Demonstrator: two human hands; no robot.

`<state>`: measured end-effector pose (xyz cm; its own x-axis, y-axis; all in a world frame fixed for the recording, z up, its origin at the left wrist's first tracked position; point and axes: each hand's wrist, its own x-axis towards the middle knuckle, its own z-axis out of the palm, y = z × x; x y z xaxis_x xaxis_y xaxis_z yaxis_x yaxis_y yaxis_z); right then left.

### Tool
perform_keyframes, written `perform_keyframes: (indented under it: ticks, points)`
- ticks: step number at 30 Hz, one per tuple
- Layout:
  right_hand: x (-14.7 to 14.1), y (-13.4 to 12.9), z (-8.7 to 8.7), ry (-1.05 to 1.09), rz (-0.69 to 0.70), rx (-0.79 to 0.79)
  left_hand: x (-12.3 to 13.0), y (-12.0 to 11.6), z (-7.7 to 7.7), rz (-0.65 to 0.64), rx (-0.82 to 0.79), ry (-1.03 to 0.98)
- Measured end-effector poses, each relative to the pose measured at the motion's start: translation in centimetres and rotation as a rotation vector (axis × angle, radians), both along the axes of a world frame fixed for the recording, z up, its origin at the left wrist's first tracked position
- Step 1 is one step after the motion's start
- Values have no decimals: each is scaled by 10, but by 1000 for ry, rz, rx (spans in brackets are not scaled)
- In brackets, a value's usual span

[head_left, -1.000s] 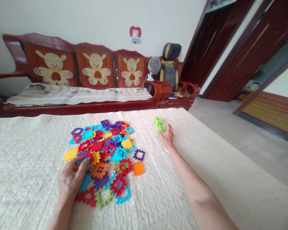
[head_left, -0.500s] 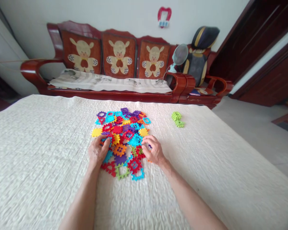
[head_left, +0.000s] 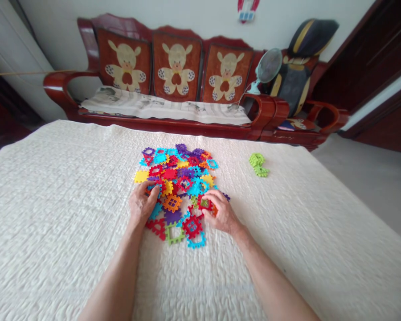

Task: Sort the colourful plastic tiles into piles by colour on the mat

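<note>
A heap of colourful plastic interlocking tiles (head_left: 169, 174) with notched edges lies on the quilted cover, many of them frame-shaped. At the heap's left edge is my left hand (head_left: 143, 203), its thumb and curved fingers apart beside a blue tile (head_left: 155, 189); the fingertips are partly hidden. My right hand (head_left: 223, 213), at the right edge, has thumb and fingers around a red square tile (head_left: 205, 203), which is raised at a tilt. Close to my hands lie an orange window tile (head_left: 172, 203), a red window tile (head_left: 192, 227) and a green frame tile (head_left: 174, 234).
A small stack of light green tiles (head_left: 258, 164) sits apart on the right of the white quilted cover (head_left: 87, 187). Beyond the table edge stand a wooden sofa (head_left: 173, 127) with bear-patterned cushions, a fan (head_left: 269, 66) and an armchair (head_left: 336, 118).
The view has tilted down and shifted left, so things appear higher and further right. A red square tile now shows in my right hand's fingers. My left hand stays at the heap's left edge.
</note>
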<state>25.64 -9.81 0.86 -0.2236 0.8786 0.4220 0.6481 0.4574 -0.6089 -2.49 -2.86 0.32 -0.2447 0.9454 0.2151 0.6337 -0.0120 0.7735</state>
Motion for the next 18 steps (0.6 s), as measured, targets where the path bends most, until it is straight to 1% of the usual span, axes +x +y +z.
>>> perform_keyframes:
  ticks: [2, 6, 9, 11, 13, 15, 18]
  points:
    - [3, 1, 1, 61, 9, 40, 0, 0, 0, 2, 11, -2]
    - [2, 1, 4, 134, 91, 139, 0, -1, 0, 5, 26, -8]
    - [-10, -3, 7, 145, 125, 153, 0, -2, 1, 7, 21, -13]
    - [-19, -6, 9, 148, 174, 140, 1, -1, 1, 12, 14, -11]
    - [-23, -7, 10, 143, 197, 133, 1, -1, 2, 20, 8, -8]
    - [-20, -6, 10, 109, 152, 135, 1, -1, 2, 21, 7, -3]
    - [-10, -2, 6, -28, 71, 112, 1, -1, 1, 14, 17, 4]
